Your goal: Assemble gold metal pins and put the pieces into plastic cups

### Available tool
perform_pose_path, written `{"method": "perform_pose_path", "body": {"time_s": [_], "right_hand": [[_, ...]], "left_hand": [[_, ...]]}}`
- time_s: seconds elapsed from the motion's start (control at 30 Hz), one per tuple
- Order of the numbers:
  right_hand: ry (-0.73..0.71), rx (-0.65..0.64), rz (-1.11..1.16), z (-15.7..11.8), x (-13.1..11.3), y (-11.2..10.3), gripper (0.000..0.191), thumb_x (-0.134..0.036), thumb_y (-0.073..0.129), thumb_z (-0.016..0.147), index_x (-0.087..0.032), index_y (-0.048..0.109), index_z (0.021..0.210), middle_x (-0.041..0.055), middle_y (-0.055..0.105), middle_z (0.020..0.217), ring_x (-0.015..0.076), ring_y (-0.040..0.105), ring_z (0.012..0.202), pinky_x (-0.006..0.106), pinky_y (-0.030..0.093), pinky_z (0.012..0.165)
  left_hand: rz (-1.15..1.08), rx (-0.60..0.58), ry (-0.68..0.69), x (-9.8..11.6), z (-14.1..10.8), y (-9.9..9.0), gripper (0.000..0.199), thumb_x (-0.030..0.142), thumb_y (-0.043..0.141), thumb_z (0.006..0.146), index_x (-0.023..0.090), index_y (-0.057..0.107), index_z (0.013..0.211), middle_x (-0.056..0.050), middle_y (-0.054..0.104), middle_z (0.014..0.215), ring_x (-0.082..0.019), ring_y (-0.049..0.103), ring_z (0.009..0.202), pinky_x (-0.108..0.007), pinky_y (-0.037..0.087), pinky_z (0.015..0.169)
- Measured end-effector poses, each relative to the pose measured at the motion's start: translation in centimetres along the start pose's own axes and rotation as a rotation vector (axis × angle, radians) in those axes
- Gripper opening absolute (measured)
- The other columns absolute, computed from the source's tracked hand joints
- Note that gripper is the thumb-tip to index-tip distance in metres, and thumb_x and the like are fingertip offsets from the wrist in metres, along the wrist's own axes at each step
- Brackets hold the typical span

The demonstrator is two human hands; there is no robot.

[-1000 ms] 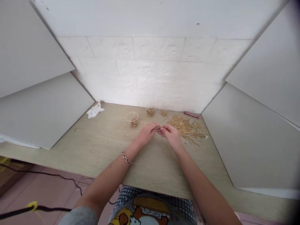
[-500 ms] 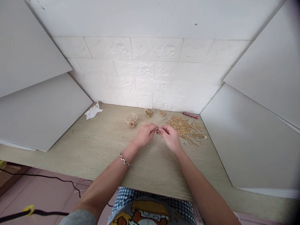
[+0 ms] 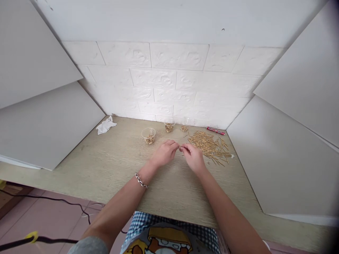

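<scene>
A: Quick q: which step's in hand rn?

B: Close fingertip work, I'd say. L hand (image 3: 166, 153) and R hand (image 3: 194, 157) are nearly tip to tip over the table (image 3: 106, 155), both looking pinched on one slim piece (image 3: 180, 146).

A: Same stuff as the gold rods (image 3: 205, 143)?

B: Poss., but too small to tell; fingers hide most of it.

A: What does the next move call for?

B: Prob. a light, steady pinch w/ both thumbs, IMO. Thin, smooth-looking bits could slip or roll.

A: Materials?

B: Rods: straight, metallic-looking, loose heap just beyond R hand, pointing every which way. Front cup (image 3: 142, 133): round, clear, prob. plastic, w/ short gold bits inside. Back cup (image 3: 169, 126) by the wall (image 3: 177, 81), similar fill. Small gold cluster (image 3: 183, 129) just right of it; can't tell what holds it.

A: Anything else?

B: Red tube (image 3: 215, 131), glossy, behind the rods. White cloth (image 3: 106, 125), crumpled, far L corner; tissue, maybe. Table's pale w/ streaky grain; wall's white, embossed brick pattern.
</scene>
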State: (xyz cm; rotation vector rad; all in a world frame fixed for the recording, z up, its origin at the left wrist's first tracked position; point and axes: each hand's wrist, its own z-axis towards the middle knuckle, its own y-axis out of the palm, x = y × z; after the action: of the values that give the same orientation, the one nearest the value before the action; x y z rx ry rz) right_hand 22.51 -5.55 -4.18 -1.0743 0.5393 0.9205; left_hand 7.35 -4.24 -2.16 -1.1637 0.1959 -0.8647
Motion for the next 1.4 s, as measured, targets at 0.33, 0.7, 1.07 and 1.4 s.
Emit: {"method": "perform_pose_path", "body": {"time_s": [0.33,0.7,1.07,1.4], "right_hand": [[-0.004,0.125,0.021,-0.3,-0.3,0.7,0.017,-0.029,0.047,0.077,-0.018,0.060,0.078,0.0059,0.066,0.076,0.0159,0.060,0.066,0.029,0.046,0.064],[0.046,-0.013,0.125,0.1,0.0,-0.1,0.017,-0.028,0.050,0.075,-0.017,0.063,0.079,0.0035,0.065,0.073,0.0148,0.058,0.063,0.027,0.045,0.060],[0.196,-0.049,0.426,0.6,0.8,-0.3,0.017,-0.030,0.060,0.068,-0.016,0.065,0.077,0.0040,0.066,0.077,0.0164,0.058,0.072,0.029,0.045,0.069],[0.316,-0.104,0.660,0.9,1.9,0.1,0.023,-0.034,0.067,0.062,-0.017,0.067,0.077,0.0041,0.066,0.079,0.0172,0.059,0.076,0.032,0.046,0.075]], "left_hand": [[-0.189,0.050,-0.066,0.1,0.3,0.3,0.022,0.020,0.036,0.086,0.015,0.056,0.077,-0.004,0.055,0.073,-0.013,0.051,0.071,-0.025,0.041,0.067],[-0.139,-0.034,-0.005,-0.4,0.3,0.1,0.022,0.020,0.034,0.087,0.016,0.056,0.083,-0.003,0.054,0.074,-0.013,0.050,0.074,-0.025,0.040,0.068],[-0.209,0.009,-0.040,-0.5,0.4,0.1,0.024,0.024,0.036,0.087,0.015,0.057,0.081,-0.004,0.057,0.075,-0.013,0.053,0.073,-0.024,0.041,0.069],[-0.276,0.025,-0.056,-0.6,0.5,0.2,0.025,0.027,0.037,0.087,0.015,0.058,0.081,-0.003,0.060,0.076,-0.012,0.054,0.073,-0.023,0.041,0.068]]}}
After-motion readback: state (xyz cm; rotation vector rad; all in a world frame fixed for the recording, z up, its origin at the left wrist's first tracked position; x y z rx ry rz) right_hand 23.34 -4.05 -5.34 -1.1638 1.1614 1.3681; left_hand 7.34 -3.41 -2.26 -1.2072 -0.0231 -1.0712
